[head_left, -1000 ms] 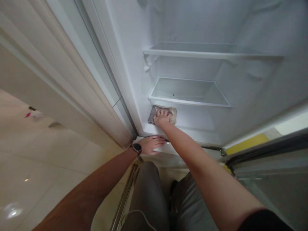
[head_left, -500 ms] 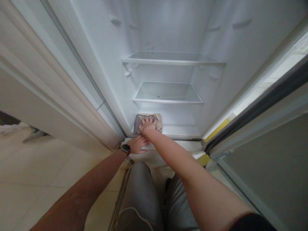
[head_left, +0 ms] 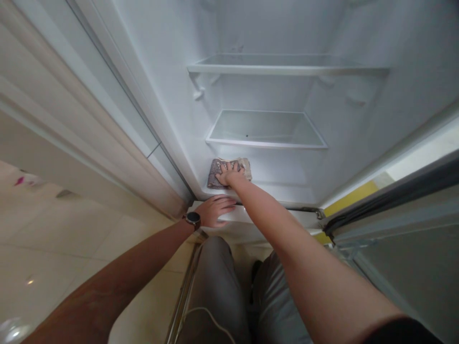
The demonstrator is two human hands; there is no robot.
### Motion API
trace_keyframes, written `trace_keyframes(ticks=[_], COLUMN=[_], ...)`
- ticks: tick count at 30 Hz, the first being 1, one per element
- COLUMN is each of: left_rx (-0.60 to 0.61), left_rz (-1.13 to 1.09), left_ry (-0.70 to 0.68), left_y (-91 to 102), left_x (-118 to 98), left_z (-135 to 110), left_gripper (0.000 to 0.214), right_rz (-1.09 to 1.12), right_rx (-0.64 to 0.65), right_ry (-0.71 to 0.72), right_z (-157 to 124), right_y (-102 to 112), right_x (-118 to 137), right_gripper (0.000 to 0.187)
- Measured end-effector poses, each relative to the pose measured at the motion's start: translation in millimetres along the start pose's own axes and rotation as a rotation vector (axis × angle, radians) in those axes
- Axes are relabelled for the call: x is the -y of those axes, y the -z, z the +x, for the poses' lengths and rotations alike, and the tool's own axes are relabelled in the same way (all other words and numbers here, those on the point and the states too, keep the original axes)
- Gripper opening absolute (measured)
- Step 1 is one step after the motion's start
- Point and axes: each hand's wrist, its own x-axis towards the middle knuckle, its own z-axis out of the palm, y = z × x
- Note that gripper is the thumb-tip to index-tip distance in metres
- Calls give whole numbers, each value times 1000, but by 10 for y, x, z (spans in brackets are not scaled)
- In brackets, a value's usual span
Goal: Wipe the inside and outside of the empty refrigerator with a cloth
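My right hand (head_left: 230,176) lies flat with its fingers spread on a folded grey-brown patterned cloth (head_left: 215,173). The cloth rests on the white fridge floor (head_left: 283,188), near the left inner wall. My left hand (head_left: 214,210), with a dark round watch (head_left: 193,219) at the wrist, lies with its fingers stretched over the white front ledge (head_left: 244,216) below the opening. It grips nothing and sits just in front of the cloth.
Two glass shelves, a lower one (head_left: 268,129) and an upper one (head_left: 287,69), span the fridge above the cloth. An open door with a dark seal (head_left: 394,196) stands at the right, beside a yellow strip (head_left: 351,197). My knees (head_left: 215,258) are close to the ledge.
My right hand and the cloth have shifted slightly back from the fridge's front edge. My left hand stays on the ledge, its fingers now more visible. The view has tilted and moved closer.
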Motion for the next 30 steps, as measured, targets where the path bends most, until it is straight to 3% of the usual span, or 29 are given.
trace_keyframes(ticks=[12,20,27,30], left_rx=[-20,-2,-5,12], left_rz=[6,-11,22,36], left_ry=[76,97,63,62], left_y=[103,144,71,62], left_x=[-65,-75,-40,-43], left_z=[0,7,-22,-21], left_gripper=[70,67,70,72], right_rz=[-102,-127,-119,-132], right_rx=[-14,-98,-168,-280], right_ry=[14,11,-8,46], right_z=[479,894,1265,1347], right_y=[270,417,560,589], right_x=[-49,-111,-195,-269], right_gripper=[74,73,72,70])
